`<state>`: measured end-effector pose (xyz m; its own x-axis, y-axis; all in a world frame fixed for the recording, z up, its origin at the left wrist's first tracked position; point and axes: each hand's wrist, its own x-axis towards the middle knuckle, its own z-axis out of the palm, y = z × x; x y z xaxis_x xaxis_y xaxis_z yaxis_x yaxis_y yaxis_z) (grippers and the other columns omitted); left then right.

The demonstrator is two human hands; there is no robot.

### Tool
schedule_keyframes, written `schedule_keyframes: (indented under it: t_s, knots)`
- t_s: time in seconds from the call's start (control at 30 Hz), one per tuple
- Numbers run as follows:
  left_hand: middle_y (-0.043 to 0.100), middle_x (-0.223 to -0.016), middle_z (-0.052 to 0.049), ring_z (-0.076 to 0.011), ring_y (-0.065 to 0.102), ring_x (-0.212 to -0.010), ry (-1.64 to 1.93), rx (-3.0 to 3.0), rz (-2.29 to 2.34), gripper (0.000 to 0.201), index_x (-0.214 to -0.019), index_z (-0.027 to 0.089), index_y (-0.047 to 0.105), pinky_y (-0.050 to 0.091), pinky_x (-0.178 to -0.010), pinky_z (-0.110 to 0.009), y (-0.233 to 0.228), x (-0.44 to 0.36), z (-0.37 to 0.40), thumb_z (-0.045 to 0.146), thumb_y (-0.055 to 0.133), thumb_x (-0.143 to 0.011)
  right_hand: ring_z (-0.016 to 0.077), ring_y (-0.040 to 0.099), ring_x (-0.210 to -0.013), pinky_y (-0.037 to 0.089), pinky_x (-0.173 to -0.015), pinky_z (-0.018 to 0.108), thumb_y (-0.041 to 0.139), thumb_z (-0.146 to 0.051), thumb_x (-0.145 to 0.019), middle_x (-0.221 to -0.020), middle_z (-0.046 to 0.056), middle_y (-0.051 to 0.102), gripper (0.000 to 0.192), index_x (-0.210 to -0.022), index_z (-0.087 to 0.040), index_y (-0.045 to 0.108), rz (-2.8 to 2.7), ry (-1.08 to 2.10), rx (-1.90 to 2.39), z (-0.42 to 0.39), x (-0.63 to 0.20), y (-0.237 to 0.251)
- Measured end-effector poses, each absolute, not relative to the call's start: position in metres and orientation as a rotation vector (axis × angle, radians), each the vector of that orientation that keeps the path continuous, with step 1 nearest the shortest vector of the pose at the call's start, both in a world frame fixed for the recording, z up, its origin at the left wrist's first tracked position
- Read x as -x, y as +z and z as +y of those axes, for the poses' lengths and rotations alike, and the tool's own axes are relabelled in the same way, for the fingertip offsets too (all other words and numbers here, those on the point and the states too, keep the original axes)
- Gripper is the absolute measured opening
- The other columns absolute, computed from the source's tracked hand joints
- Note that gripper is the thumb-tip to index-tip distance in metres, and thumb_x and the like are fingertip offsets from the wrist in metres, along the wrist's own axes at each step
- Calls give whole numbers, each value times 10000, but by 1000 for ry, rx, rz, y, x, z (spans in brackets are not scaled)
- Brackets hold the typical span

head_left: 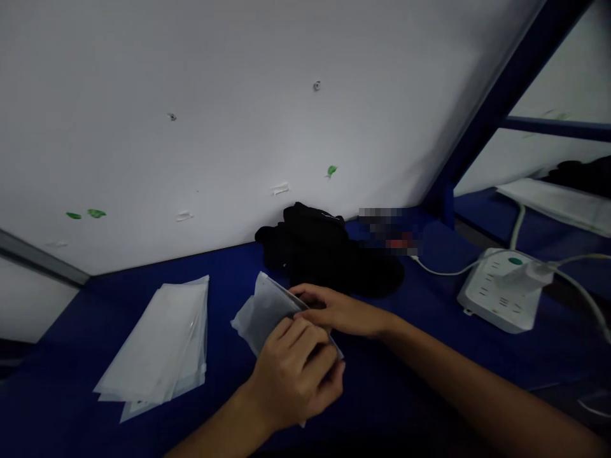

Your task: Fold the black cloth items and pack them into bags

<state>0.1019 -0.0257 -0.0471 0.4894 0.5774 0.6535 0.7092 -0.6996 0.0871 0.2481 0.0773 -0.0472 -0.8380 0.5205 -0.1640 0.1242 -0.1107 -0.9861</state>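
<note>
Left hand (300, 369) and right hand (346, 312) both grasp a bag (274, 308), likely to steady it; left of it lies a stack (153, 343).

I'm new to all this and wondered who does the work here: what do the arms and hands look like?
They are a person's own. The left hand and right hand are ungloved, and no ring shows on the visible fingers. The left forearm and right forearm are bare to the picture's edge: no sleeve, watch, bracelet or attached cable shows.

Bare hands (296, 372), slender bare forearms (458, 378)
</note>
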Motion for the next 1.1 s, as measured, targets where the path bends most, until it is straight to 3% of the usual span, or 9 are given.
schedule_keyframes:
  t_s: [0.1, 0.33, 0.43, 0.53, 0.7, 0.77, 0.87, 0.97, 1.1]
  knots:
    - [625, -816, -51, -185, 577, -788, -1083, 2568, -1178, 87, -870, 149, 669, 482, -698, -348, -46, -100, -22, 209, 649, -811, 157, 637, -816, 485, -620, 254, 704, -370, -830, -1103, 67, 672, 383, -1166, -200, 634, -1785, 1999, 815, 77, -243, -54]
    - [602, -857, -55, -195, 558, -822, -1132, 2499, -1262, 79, -915, 164, 632, 460, -740, -373, -44, -89, -16, 173, 619, -838, 145, 636, -709, 481, -681, 284, 762, -224, -717, -800, 33, 709, 192, -862, -152, 659, -1605, 1843, 856, 78, -235, -67]
    - [606, -963, -77, -217, 570, -900, -1074, 2444, -1383, 160, -1010, 182, 640, 471, -803, -407, -38, -69, -4, 190, 621, -851, 147, 646, -681, 480, -675, 284, 799, -244, -700, -753, 12, 719, 290, -898, -172, 600, -1541, 1786, 795, 79, -234, -68]
    - [575, -1200, -121, -282, 548, -1108, -945, 2435, -1515, 284, -1130, 205, 631, 449, -947, -490, -27, -44, 7, 274, 645, -855, 157, 665, -705, 490, -685, 287, 824, -273, -706, -783, 7, 741, 387, -965, -200, 546, -1530, 1745, 691, 78, -235, -65]
    - [487, -1439, -89, -291, 447, -1321, -593, 2740, -1578, 362, -1247, 255, 586, 359, -1105, -512, -13, -18, 14, 370, 597, -904, 158, 665, -726, 492, -699, 290, 810, -322, -745, -806, 17, 741, 351, -992, -191, 598, -1582, 1736, 652, 75, -236, -60]
    - [546, -1385, -77, -275, 470, -1306, -532, 2814, -1579, 298, -1206, 253, 598, 307, -1142, -524, -12, -17, 14, 352, 549, -930, 144, 645, -687, 482, -683, 284, 805, -338, -750, -785, 13, 730, 330, -978, -180, 626, -1570, 1781, 666, 75, -234, -61]
    - [671, -1107, -46, -232, 583, -1119, -468, 2874, -1606, 189, -1067, 238, 616, 249, -1161, -548, -18, -20, 18, 325, 487, -958, 135, 629, -679, 479, -690, 289, 771, -363, -785, -799, 17, 721, 327, -1019, -174, 642, -1572, 1829, 691, 76, -233, -62]
    - [648, -866, 3, -187, 597, -941, -415, 2840, -1654, 227, -884, 223, 585, 253, -1149, -525, -26, -20, 25, 309, 408, -997, 146, 647, -762, 496, -743, 304, 747, -364, -805, -877, 28, 715, 337, -1057, -181, 620, -1546, 1825, 699, 79, -233, -63]
    - [631, -854, -9, -191, 570, -917, -411, 2563, -1706, 304, -846, 212, 560, 290, -1097, -481, -23, 1, 34, 278, 323, -1026, 179, 648, -867, 538, -688, 307, 733, -377, -800, -968, 36, 670, 398, -1107, -211, 541, -1426, 1778, 731, 85, -233, -64]
